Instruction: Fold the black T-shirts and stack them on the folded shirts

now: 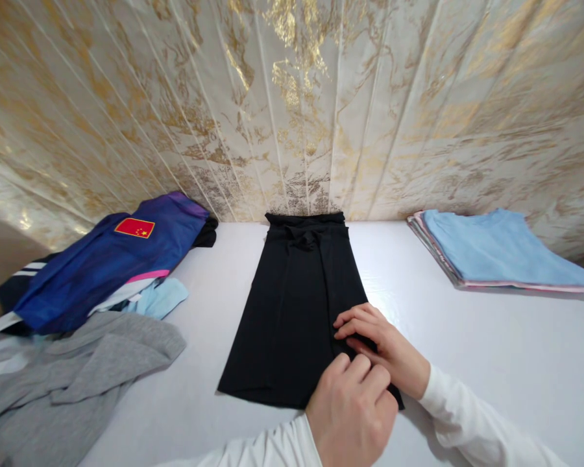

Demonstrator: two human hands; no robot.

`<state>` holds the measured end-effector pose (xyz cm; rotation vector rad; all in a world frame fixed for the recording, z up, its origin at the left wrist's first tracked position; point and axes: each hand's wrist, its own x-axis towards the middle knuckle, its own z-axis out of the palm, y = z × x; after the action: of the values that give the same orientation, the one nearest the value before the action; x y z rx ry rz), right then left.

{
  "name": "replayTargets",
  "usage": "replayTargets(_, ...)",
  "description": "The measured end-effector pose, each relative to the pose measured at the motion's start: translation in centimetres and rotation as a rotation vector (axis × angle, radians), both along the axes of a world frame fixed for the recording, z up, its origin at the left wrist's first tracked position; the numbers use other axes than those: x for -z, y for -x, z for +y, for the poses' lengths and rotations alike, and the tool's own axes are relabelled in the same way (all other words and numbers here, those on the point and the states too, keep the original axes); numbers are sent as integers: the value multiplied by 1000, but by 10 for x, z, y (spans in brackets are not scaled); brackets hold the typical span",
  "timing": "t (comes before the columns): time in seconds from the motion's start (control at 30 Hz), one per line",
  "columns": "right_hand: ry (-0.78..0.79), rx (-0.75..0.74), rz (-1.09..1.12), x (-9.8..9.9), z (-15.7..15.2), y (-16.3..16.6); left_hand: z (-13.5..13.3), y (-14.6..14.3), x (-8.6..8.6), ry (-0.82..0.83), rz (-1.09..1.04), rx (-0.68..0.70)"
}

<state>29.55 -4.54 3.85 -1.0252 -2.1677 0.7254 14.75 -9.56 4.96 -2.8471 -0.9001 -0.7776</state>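
In the head view, a black garment (292, 305) lies spread on the white table, narrow at the far end and wide at the near hem. It has a gathered waistband and a knotted tie at the top; whether it is a skirt or folded trousers I cannot tell. My left hand (353, 412) is curled closed over the near right part of the hem, its fingertips hidden against the cloth. Just beyond it, my right hand (382, 344) rests on the garment's right edge, fingers stretched out and slightly bent, thumb apart.
A loose heap on the left holds a blue jersey (111, 259) with a red flag patch, a grey garment (87, 370) and a light blue piece (160, 298). At the right, a neat stack of folded clothes is topped by a light blue shirt (496, 250). A gold-patterned curtain (302, 117) hangs behind the table.
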Motion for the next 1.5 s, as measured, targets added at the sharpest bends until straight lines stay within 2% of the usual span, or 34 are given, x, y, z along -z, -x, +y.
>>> replayTargets(0.2, 18, 6, 57, 3, 0, -1, 1, -3, -1, 16, -2, -17)
replayTargets(0.4, 35, -8, 85, 3, 1, -1, 3, -7, 4, -42, -19, -8)
replayTargets(0.7, 33, -18, 23, 2, 5, 1, 5, -13, 13, -109, -159, 17)
replayTargets(0.87, 11, 20, 30, 1, 2, 0, 7, -6, 18, -81, -134, 51)
replayTargets(1.2, 32, 28, 51, -4, -1, 1, 7, -1, 16, -58, -50, 7)
replayTargets(1.5, 188, 154, 341, 0, 6, -7, 5, -27, 19, -156, -71, 14)
